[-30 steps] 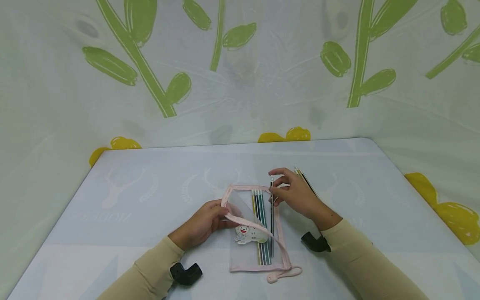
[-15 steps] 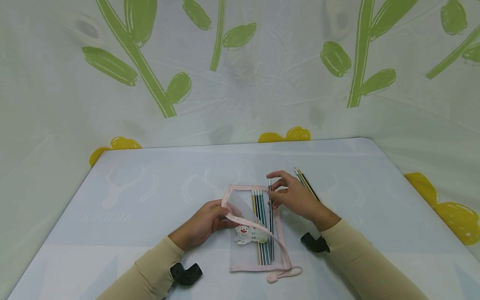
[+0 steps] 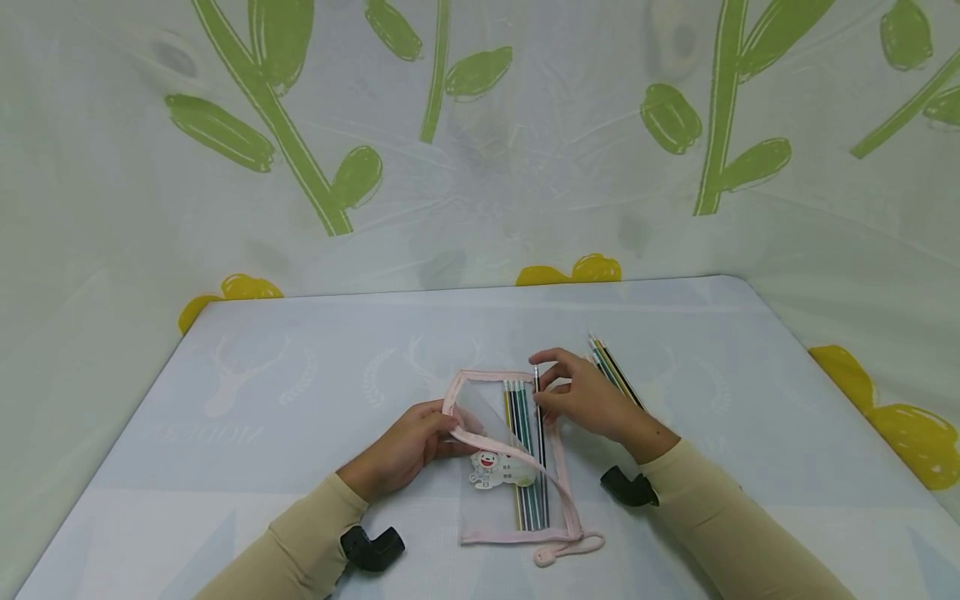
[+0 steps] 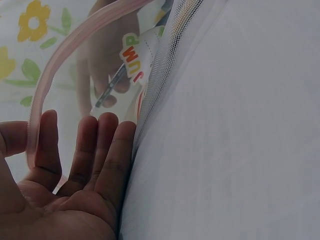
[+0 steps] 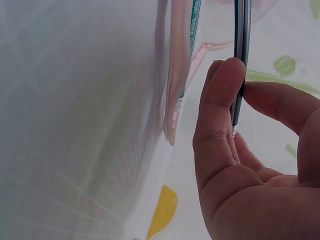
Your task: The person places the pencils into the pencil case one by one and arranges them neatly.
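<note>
A clear mesh pencil pouch point(image 3: 480, 512) with pink edging lies on the table, its upper flap lifted. My left hand point(image 3: 420, 437) pinches the pink zipper edge point(image 4: 44, 82) between thumb and index finger, the other fingers extended against the mesh. Several pencils point(image 3: 522, 458) lie side by side inside the pouch. My right hand point(image 3: 588, 396) pinches a dark striped pencil point(image 5: 240, 45) near its silver-tipped end, over the pouch's right side. That pencil's lower length runs inside the pouch, beside the others. A cartoon label point(image 3: 498, 469) shows on the front.
More pencils point(image 3: 615, 371) lie on the table behind my right hand, partly hidden by the wrist. A pink strap point(image 3: 570, 550) trails from the pouch's lower right corner. A patterned curtain point(image 3: 480, 192) hangs beyond the table's far edge.
My right hand has moved slightly down and left, sliding the dark pencil deeper into the pouch and closer to the other pencils. My left hand has stayed in place.
</note>
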`<state>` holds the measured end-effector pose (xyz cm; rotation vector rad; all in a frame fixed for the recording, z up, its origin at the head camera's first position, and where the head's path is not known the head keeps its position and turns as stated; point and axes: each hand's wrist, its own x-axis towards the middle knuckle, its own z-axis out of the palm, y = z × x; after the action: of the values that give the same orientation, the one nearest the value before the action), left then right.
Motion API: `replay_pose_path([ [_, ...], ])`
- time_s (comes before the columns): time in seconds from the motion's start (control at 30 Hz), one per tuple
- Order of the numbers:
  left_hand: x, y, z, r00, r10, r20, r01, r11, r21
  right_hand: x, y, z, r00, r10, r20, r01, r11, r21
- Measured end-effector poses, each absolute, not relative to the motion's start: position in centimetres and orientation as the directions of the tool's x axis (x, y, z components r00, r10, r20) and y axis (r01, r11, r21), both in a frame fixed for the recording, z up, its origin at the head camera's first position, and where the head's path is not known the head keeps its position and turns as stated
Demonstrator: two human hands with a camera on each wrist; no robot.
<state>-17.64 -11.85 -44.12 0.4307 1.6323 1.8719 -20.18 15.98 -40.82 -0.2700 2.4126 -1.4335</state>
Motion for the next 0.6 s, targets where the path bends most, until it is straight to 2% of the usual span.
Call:
replay_pose_path([
  [0.6,-17.55,-11.69,-44.3,-0.768,0.624,-0.141,-0.217,-0.046,0.975,-20.13,16.19,-41.33,-0.918,-0.349,-0.188,-0.001,0.478,-0.879],
])
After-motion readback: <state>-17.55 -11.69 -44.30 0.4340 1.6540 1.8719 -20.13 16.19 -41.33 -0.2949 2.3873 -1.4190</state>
